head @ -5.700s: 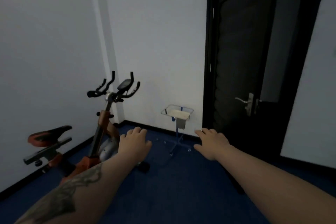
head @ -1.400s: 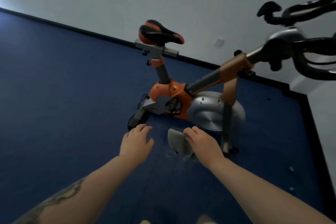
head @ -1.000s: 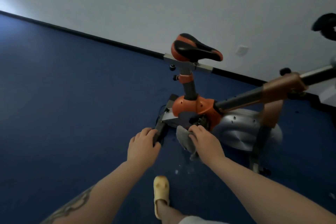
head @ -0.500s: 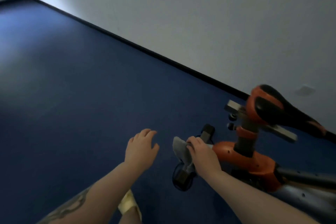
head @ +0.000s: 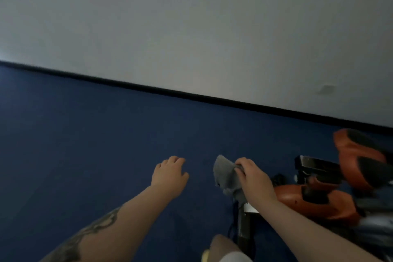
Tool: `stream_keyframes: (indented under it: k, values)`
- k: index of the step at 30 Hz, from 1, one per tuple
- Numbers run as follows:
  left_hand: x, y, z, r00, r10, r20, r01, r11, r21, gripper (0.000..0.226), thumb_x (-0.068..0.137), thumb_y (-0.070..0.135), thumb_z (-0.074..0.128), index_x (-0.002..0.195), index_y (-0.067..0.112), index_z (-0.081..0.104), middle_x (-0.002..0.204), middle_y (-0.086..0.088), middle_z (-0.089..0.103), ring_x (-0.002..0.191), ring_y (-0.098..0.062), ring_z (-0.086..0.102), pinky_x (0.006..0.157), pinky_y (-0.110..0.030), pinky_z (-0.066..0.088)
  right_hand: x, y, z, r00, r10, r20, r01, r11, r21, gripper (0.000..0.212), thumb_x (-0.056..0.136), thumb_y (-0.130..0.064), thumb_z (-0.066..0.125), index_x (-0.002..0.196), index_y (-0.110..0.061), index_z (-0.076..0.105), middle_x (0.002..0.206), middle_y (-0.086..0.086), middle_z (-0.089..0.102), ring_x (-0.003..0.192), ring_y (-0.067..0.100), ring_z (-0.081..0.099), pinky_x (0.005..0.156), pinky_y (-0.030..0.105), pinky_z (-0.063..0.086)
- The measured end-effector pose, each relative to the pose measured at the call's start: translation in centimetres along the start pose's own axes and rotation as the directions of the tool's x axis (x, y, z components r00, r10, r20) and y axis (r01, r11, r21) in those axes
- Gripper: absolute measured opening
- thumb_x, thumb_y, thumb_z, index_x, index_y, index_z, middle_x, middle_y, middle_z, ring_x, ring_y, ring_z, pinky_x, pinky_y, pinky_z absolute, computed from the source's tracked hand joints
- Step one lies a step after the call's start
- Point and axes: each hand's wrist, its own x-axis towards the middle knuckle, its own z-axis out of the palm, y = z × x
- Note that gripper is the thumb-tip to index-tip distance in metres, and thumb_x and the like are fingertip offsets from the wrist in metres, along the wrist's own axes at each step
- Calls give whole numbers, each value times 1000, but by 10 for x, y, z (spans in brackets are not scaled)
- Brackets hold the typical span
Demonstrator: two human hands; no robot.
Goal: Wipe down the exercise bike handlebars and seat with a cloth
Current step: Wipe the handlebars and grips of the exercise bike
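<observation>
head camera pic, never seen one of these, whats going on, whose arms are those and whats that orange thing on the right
This picture comes from a wide-angle camera worn on a person's head, looking forward and down. So the two arms reaching in from the bottom belong to the wearer.

The right hand grips a grey cloth, its fingers curled over the top edge. The left hand holds nothing; it hangs relaxed above the blue floor.

The orange thing at the right edge is part of an exercise bike. The orange and black shape higher up is its seat, blurred and cut off by the frame. The handlebars are out of view.

Behind is a plain wall with a dark skirting strip. The cloth is not touching the seat yet, so wiping there has not started.
</observation>
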Motion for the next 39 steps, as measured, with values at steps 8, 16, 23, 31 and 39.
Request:
stream_keyframes:
  k: [8,16,23,31,39]
  values:
    - [162,53,-47,937,342,70,-346,936,62,49,98,34,41,146,25,36,149,4,39,132,-19,41,111,-34,31,115,27,-5,967,207,-149,-217,975,-51,12,102,-30,43,91,-27,47,86,-10,53,70,8,52,62,33,46]
    - [323,32,-146,916,392,91,-402,901,166,48,99,33,41,146,25,39,150,4,38,133,-19,41,111,-35,31,268,23,-21,930,302,-210,-313,950,-20,11,102,-28,43,96,-22,50,88,-7,54,69,10,52,58,31,43]
    - [461,39,-190,856,483,183,-513,836,195,49,98,34,42,146,25,38,150,3,37,133,-20,41,110,-36,33,390,24,-28,898,384,-214,-394,919,-8,11,102,-30,42,98,-24,50,91,-10,54,73,8,53,62,28,44]
    - [619,123,-227,601,740,302,-799,561,217,46,97,34,42,142,26,42,145,3,44,123,-19,49,104,-33,37,477,35,-39,616,688,-384,-672,713,199,12,102,-30,43,93,-24,48,85,-7,54,70,10,55,64,35,49]
    - [636,248,-198,240,857,455,-970,230,77,47,98,32,43,144,23,41,148,3,40,126,-19,46,104,-33,37,465,61,-86,277,831,-483,-790,483,378,10,101,-31,44,96,-26,51,89,-8,57,74,12,56,67,38,50]
